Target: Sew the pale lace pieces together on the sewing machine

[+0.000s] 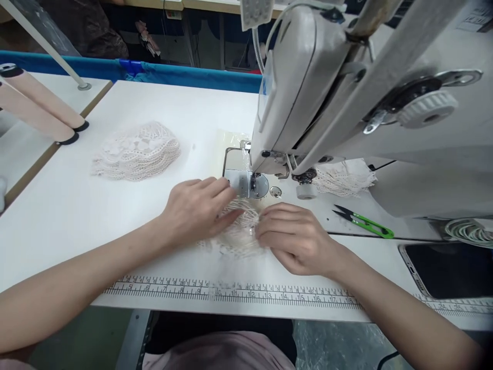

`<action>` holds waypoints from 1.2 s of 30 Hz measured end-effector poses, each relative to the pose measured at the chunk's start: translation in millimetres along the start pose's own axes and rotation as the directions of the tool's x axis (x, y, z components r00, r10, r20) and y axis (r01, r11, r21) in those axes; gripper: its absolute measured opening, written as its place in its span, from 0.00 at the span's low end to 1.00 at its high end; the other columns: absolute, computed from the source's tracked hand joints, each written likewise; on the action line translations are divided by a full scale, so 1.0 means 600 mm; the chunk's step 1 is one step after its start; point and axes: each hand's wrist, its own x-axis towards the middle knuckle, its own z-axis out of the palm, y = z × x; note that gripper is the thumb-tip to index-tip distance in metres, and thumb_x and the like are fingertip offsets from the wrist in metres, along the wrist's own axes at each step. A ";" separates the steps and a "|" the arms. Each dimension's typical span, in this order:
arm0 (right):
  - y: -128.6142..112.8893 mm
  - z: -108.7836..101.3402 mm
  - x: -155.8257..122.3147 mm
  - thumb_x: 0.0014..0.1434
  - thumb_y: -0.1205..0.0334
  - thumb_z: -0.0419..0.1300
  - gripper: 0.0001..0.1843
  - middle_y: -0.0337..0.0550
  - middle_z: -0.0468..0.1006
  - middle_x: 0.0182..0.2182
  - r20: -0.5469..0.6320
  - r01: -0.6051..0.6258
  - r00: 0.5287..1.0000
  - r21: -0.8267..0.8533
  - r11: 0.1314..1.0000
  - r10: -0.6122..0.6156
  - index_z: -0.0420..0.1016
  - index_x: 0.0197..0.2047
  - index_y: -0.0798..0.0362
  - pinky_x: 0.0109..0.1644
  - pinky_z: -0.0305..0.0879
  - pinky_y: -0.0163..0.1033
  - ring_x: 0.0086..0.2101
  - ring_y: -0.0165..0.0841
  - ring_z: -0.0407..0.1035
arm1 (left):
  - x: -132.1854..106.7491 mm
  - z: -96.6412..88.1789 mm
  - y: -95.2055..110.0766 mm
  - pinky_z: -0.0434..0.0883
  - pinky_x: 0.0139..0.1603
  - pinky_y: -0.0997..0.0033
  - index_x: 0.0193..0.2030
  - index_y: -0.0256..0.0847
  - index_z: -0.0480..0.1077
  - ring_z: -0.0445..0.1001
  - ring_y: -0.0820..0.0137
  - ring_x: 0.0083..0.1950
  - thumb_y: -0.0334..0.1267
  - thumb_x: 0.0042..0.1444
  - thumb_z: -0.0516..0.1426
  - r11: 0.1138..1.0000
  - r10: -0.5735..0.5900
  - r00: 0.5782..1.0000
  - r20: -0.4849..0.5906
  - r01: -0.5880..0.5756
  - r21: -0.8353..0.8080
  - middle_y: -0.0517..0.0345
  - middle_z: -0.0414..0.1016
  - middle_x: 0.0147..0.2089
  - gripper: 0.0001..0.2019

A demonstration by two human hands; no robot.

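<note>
A small cream lace piece (242, 234) lies just in front of the sewing machine's needle plate (241, 182), partly hidden and blurred. On its left edge, my left hand (200, 208) has its fingers curled over the lace, the thumb pointing right. From the right side, my right hand (296, 236) pinches the lace's edge between thumb and fingers. The presser foot (254, 182) stands directly behind the lace, close to my left fingertips.
The sewing machine head (296, 87) looms above right. A lace stack (136, 151) lies to the left, more lace pieces (344, 177) to the right. Green thread snips (364, 222), a phone (450, 270) and a printed ruler strip (269, 297) are nearby. Two pale rolls (42, 105) sit far left.
</note>
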 end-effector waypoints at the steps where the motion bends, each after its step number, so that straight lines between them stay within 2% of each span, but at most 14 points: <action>1: 0.000 -0.004 -0.002 0.56 0.78 0.50 0.16 0.35 0.77 0.23 0.003 -0.009 1.000 -0.023 1.000 0.009 0.71 0.25 0.51 0.43 0.72 0.39 0.27 0.28 0.68 | 0.001 0.001 -0.002 0.60 0.21 0.70 0.36 0.37 0.71 0.72 0.70 0.28 0.46 0.61 0.58 0.997 -0.064 0.995 0.079 0.060 0.052 0.58 0.76 0.31 0.13; 4: 0.001 -0.012 -0.009 0.52 0.77 0.50 0.16 0.33 0.67 0.16 0.042 -0.005 0.999 -0.117 0.993 0.010 0.65 0.19 0.50 0.35 0.68 0.37 0.21 0.27 0.58 | 0.004 0.004 0.003 0.60 0.22 0.69 0.35 0.37 0.70 0.72 0.68 0.29 0.48 0.61 0.57 0.990 -0.112 0.974 0.196 0.093 0.104 0.58 0.74 0.31 0.14; 10: 0.002 -0.010 -0.012 0.47 0.75 0.50 0.13 0.34 0.63 0.15 0.066 -0.009 0.998 -0.206 0.979 0.023 0.62 0.17 0.52 0.29 0.61 0.37 0.20 0.27 0.54 | 0.003 0.002 0.013 0.58 0.22 0.70 0.31 0.38 0.70 0.71 0.70 0.28 0.34 0.60 0.55 0.995 -0.055 0.989 0.138 0.042 0.094 0.59 0.75 0.30 0.07; 12: -0.002 -0.007 -0.011 0.48 0.74 0.51 0.11 0.34 0.64 0.16 0.019 -0.051 0.998 -0.205 0.978 0.056 0.65 0.19 0.52 0.27 0.59 0.37 0.20 0.28 0.57 | 0.002 0.003 0.012 0.57 0.22 0.71 0.31 0.38 0.71 0.70 0.72 0.26 0.33 0.61 0.54 0.996 -0.086 0.989 0.116 0.082 0.040 0.60 0.74 0.28 0.08; 14: -0.009 -0.005 -0.007 0.53 0.70 0.53 0.08 0.37 0.72 0.22 -0.069 -0.192 0.981 -0.155 0.969 0.183 0.72 0.27 0.54 0.25 0.58 0.36 0.22 0.28 0.61 | 0.001 0.003 0.012 0.58 0.21 0.73 0.34 0.38 0.72 0.70 0.74 0.25 0.34 0.62 0.54 0.985 -0.152 0.984 0.093 0.159 -0.069 0.61 0.74 0.28 0.07; 16: -0.015 -0.004 -0.002 0.59 0.64 0.57 0.09 0.42 0.78 0.34 -0.101 -0.435 0.895 0.020 0.900 0.435 0.74 0.42 0.55 0.24 0.60 0.35 0.22 0.26 0.64 | 0.000 0.002 0.014 0.60 0.22 0.75 0.37 0.38 0.72 0.71 0.75 0.26 0.33 0.62 0.55 0.961 -0.189 0.981 0.053 0.196 -0.195 0.62 0.75 0.30 0.05; 18: -0.019 -0.005 0.005 0.62 0.57 0.60 0.16 0.44 0.78 0.43 0.014 -0.645 0.741 0.292 0.706 0.671 0.70 0.52 0.53 0.22 0.62 0.33 0.20 0.23 0.64 | 0.001 0.001 0.018 0.63 0.24 0.76 0.38 0.38 0.71 0.72 0.76 0.29 0.32 0.62 0.56 0.944 -0.172 0.985 0.001 0.165 -0.286 0.61 0.76 0.33 0.03; 19: -0.019 -0.005 0.008 0.62 0.55 0.60 0.16 0.43 0.78 0.43 0.104 -0.696 0.677 0.410 0.589 0.728 0.70 0.51 0.52 0.21 0.62 0.33 0.19 0.22 0.64 | 0.001 0.000 0.020 0.64 0.26 0.76 0.39 0.38 0.71 0.73 0.76 0.30 0.32 0.62 0.57 0.939 -0.158 0.987 -0.022 0.143 -0.313 0.61 0.77 0.34 0.02; 21: -0.018 -0.005 0.012 0.63 0.53 0.60 0.12 0.40 0.79 0.37 0.212 -0.719 0.623 0.536 0.443 0.753 0.74 0.44 0.52 0.20 0.60 0.32 0.18 0.22 0.64 | 0.003 0.000 0.024 0.66 0.27 0.76 0.39 0.39 0.71 0.73 0.76 0.30 0.32 0.62 0.56 0.925 -0.148 0.989 -0.030 0.127 -0.358 0.60 0.77 0.34 0.02; 23: -0.016 -0.003 0.015 0.62 0.55 0.61 0.10 0.37 0.77 0.29 0.187 -0.708 0.629 0.539 0.456 0.755 0.77 0.36 0.53 0.21 0.59 0.31 0.19 0.23 0.64 | 0.004 0.001 0.028 0.66 0.26 0.77 0.40 0.39 0.71 0.72 0.76 0.28 0.36 0.63 0.57 0.913 -0.138 0.990 0.006 0.129 -0.386 0.60 0.76 0.33 0.04; 27: -0.015 0.004 0.014 0.60 0.61 0.63 0.06 0.34 0.77 0.26 0.023 -0.655 0.697 0.426 0.624 0.716 0.78 0.33 0.53 0.25 0.59 0.30 0.23 0.23 0.66 | 0.004 0.006 0.038 0.60 0.19 0.77 0.43 0.37 0.68 0.69 0.76 0.25 0.53 0.59 0.59 0.939 -0.126 0.990 0.062 0.139 -0.315 0.58 0.75 0.35 0.18; 31: -0.016 0.007 0.010 0.63 0.61 0.61 0.08 0.35 0.78 0.26 -0.023 -0.597 0.771 0.324 0.734 0.637 0.78 0.33 0.53 0.26 0.60 0.30 0.23 0.23 0.67 | 0.007 -0.001 0.042 0.61 0.21 0.80 0.39 0.39 0.67 0.66 0.80 0.23 0.34 0.61 0.58 0.836 -0.292 0.945 0.151 0.328 -0.440 0.63 0.75 0.33 0.03; 34: -0.015 0.007 0.008 0.61 0.61 0.63 0.06 0.36 0.79 0.28 -0.104 -0.532 0.814 0.265 0.804 0.572 0.78 0.36 0.54 0.26 0.62 0.30 0.22 0.23 0.67 | 0.013 -0.015 0.039 0.66 0.24 0.82 0.36 0.40 0.69 0.69 0.81 0.23 0.27 0.58 0.59 0.668 -0.359 0.899 0.251 0.435 -0.604 0.67 0.74 0.30 0.04; 36: -0.014 0.008 0.007 0.60 0.64 0.64 0.03 0.38 0.79 0.30 -0.158 -0.493 0.831 0.235 0.838 0.533 0.77 0.37 0.54 0.26 0.64 0.30 0.23 0.24 0.68 | 0.016 -0.019 0.038 0.69 0.27 0.82 0.36 0.40 0.70 0.73 0.80 0.28 0.27 0.58 0.60 0.617 -0.371 0.892 0.259 0.445 -0.650 0.66 0.76 0.31 0.05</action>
